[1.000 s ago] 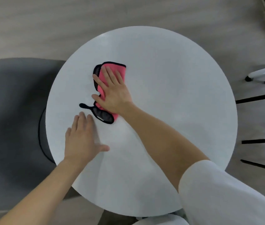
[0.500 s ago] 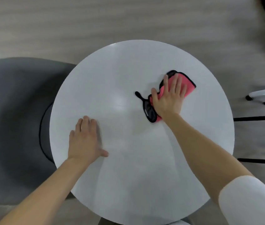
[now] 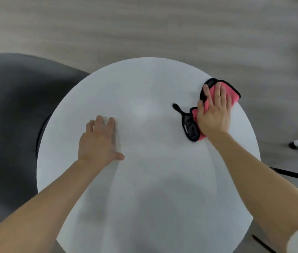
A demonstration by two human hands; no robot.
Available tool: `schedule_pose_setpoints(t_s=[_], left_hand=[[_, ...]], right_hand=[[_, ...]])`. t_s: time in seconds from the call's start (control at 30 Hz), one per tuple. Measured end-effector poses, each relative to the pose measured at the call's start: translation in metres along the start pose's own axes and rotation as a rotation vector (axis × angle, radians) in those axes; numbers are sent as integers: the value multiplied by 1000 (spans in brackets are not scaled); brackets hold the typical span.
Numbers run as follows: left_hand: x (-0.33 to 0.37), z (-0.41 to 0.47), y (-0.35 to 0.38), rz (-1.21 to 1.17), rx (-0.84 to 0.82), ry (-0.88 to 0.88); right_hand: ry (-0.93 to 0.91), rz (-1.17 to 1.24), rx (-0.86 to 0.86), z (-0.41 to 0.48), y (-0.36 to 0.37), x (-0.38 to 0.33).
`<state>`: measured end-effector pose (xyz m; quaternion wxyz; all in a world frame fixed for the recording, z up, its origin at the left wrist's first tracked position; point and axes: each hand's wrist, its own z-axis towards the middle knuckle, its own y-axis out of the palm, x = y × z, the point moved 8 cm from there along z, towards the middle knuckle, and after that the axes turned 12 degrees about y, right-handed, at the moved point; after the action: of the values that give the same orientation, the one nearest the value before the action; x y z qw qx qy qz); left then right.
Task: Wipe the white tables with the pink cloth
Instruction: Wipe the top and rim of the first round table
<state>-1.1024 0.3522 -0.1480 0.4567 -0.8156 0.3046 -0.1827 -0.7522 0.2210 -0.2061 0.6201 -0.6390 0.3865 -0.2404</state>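
Swept to two o'clock, perhaps overhanging the tabletop [image 3: 153,189], pink cloth [image 3: 234,94] wipes under my right hand [image 3: 213,115], fingers straight; left hand [image 3: 97,141] braces, flat-fingered.

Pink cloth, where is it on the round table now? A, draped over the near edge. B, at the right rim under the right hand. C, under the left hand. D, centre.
B: the pink cloth lies at the right rim of the white table, flat under the right hand; the left hand rests on the tabletop.
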Motion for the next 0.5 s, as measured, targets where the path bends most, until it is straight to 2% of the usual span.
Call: schedule_pose_setpoints(t_s=[0.07, 0.13, 0.2, 0.33, 0.43, 0.5], left_hand=[[-2, 0, 0, 30, 19, -5], [-3, 1, -1, 39, 34, -3], [-3, -2, 0, 18, 57, 1], [-7, -5, 7, -33, 54, -3], [-7, -5, 7, -39, 55, -10], [-6, -5, 7, -27, 57, -3]], right_hand=[[94, -27, -6, 9, 2, -11], [110, -23, -13, 18, 7, -58], [-30, -22, -27, 23, 19, -138], [-476, -60, -87, -10, 45, -311], [-644, -95, -141, -17, 53, -327], [-607, -39, -97, -4, 44, -287]])
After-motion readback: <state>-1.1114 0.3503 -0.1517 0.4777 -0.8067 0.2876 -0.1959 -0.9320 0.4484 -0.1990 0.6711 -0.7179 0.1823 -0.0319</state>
